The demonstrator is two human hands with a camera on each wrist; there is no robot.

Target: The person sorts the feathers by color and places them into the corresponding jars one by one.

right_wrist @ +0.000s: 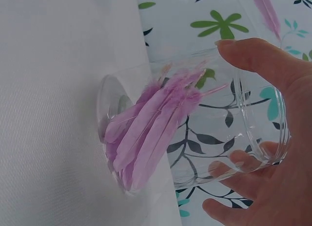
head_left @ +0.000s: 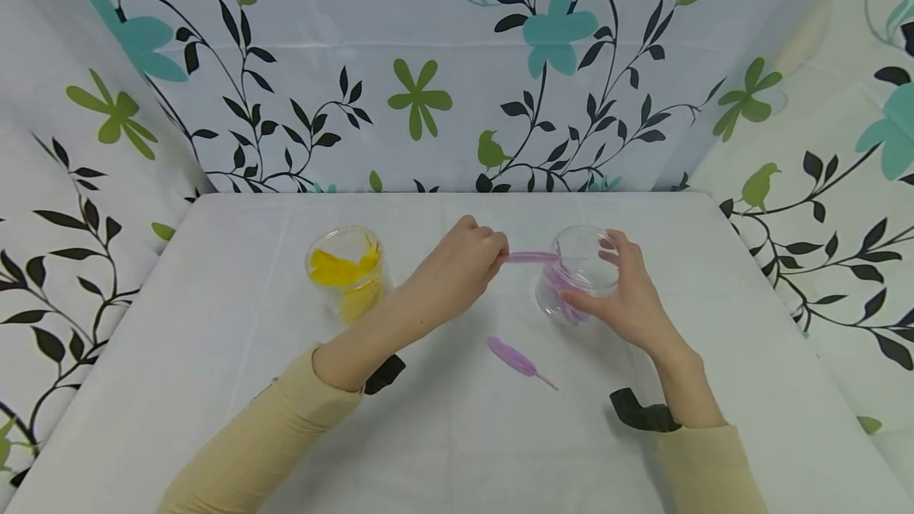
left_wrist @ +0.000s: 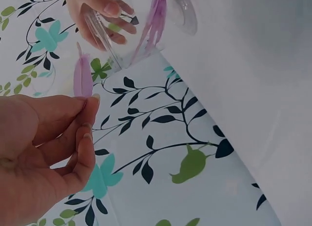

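A slim purple feather [head_left: 530,257] lies level, its tip at the rim of a clear round jar [head_left: 577,270] standing upright on the tabletop, right of centre. More purple feathers [right_wrist: 146,133] lean bunched inside the jar.

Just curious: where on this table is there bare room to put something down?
Bare white tablecloth lies left of the yellow-feather glass jar and along the near edge. It is crowded between the left hand, right hand and loose purple feather.

Jar of yellow feathers [head_left: 346,270], white table [head_left: 214,355], floral backdrop [head_left: 428,62]
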